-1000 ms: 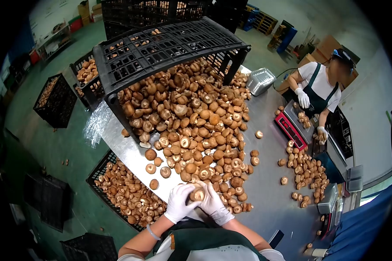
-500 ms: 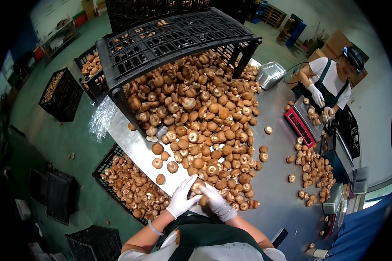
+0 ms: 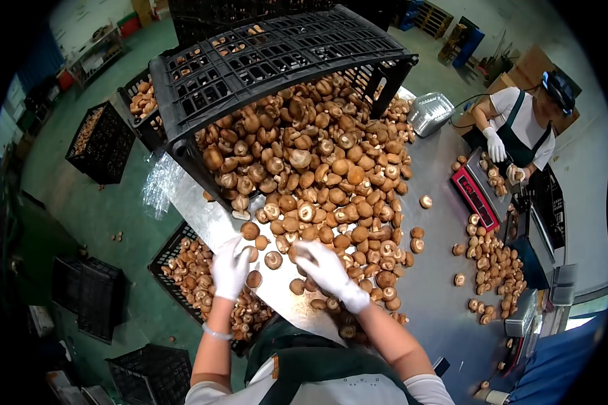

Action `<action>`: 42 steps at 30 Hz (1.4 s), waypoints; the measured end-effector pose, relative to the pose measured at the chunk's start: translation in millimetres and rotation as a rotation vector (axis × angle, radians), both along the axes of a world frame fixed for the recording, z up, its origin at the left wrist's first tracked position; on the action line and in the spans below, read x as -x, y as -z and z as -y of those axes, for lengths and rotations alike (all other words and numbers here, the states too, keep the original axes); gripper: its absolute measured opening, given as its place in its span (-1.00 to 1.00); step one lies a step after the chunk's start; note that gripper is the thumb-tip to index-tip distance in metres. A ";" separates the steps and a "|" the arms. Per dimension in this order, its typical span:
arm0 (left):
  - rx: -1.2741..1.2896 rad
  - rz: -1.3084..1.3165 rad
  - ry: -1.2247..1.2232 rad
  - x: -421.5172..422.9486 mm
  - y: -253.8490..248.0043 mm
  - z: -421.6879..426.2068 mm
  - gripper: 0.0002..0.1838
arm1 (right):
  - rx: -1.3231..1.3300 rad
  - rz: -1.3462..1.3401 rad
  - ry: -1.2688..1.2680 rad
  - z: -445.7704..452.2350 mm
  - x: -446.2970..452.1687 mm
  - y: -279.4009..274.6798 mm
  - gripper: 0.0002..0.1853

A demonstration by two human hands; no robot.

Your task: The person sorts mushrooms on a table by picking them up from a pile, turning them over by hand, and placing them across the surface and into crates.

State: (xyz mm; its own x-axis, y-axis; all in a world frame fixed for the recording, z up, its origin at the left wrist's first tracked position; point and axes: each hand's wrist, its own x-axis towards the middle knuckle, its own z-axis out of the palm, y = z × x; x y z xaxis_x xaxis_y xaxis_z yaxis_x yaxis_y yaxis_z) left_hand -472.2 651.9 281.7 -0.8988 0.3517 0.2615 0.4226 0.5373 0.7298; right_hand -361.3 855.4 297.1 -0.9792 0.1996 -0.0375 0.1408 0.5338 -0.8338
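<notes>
Brown mushrooms (image 3: 331, 162) spill in a big heap from a tipped black crate (image 3: 277, 64) onto the metal table. My left hand (image 3: 230, 271), in a white glove, is at the table's left edge with thumb and fingers apart. Just right of its thumb lies a mushroom (image 3: 252, 254), and a stem-up mushroom (image 3: 273, 260) sits a little farther over. At the near edge of the heap is my gloved right hand (image 3: 325, 271), its fingertips closed around a brown mushroom (image 3: 292, 254) that they partly cover.
A black crate of mushrooms (image 3: 157, 264) stands below the table's left edge. Across the table, a person in white gloves (image 3: 496, 145) handles mushrooms at a red scale (image 3: 475, 196). Near that scale are a loose mushroom pile (image 3: 496, 266) and clear plastic trays (image 3: 429, 113).
My hands were together around a mushroom near my body; now they are apart and farther forward. The left has moved left, the right to the heap's edge. The view has shifted slightly.
</notes>
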 end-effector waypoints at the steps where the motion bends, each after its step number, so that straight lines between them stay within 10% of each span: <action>1: -0.007 0.014 0.047 7.3 9.9 -17.1 -0.66 | -0.159 -0.053 0.035 -2.2 19.5 -1.7 -0.55; 8: 0.356 -0.068 0.121 34.2 71.7 -88.2 -0.59 | -0.549 -0.072 -0.043 -18.4 76.9 50.1 -0.52; 16: -0.879 1.180 0.191 16.1 50.7 -78.9 -0.65 | 1.111 -0.001 0.219 -42.0 0.7 31.5 -0.65; 18: -0.779 1.099 0.165 -0.2 30.7 -85.6 -0.66 | 1.117 -0.045 0.269 -30.6 -6.4 35.1 -0.60; 22: -0.119 -0.035 0.376 -48.3 -2.1 -88.1 -0.46 | 1.200 0.040 0.365 -6.4 -19.7 33.5 -0.50; 25: -0.183 0.114 0.428 -66.4 -15.1 -77.5 -0.37 | 1.689 -0.037 0.044 -28.5 -41.2 54.4 -0.50; 28: -0.178 0.167 0.442 -71.4 -15.7 -53.5 -0.38 | 1.389 -0.062 0.327 -51.9 -62.3 17.6 -0.36; 34: -0.176 0.144 -0.013 -54.0 35.6 17.9 -0.65 | 1.609 -0.587 0.988 -187.4 -123.8 11.4 -0.55; 35: -0.196 0.125 -0.053 -51.6 37.6 25.9 -0.66 | 1.770 -0.652 0.603 -240.2 -163.9 46.3 -0.55; 38: -0.114 0.072 -0.065 -47.8 55.1 43.5 -0.66 | 1.539 -1.155 1.372 -305.5 -203.4 52.6 -0.26; 42: 0.053 -0.060 0.070 -45.8 81.1 34.5 -0.58 | 1.264 -0.818 1.111 -260.6 -170.8 42.7 -0.34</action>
State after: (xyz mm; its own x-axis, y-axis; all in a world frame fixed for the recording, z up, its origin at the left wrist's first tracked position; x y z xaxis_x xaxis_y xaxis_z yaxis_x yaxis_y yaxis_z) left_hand -426.4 617.4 200.7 -0.8548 0.4280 0.2934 0.5026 0.5423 0.6733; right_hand -190.5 1116.0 254.4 -0.2879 0.9089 -0.3016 -0.6414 -0.4169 -0.6440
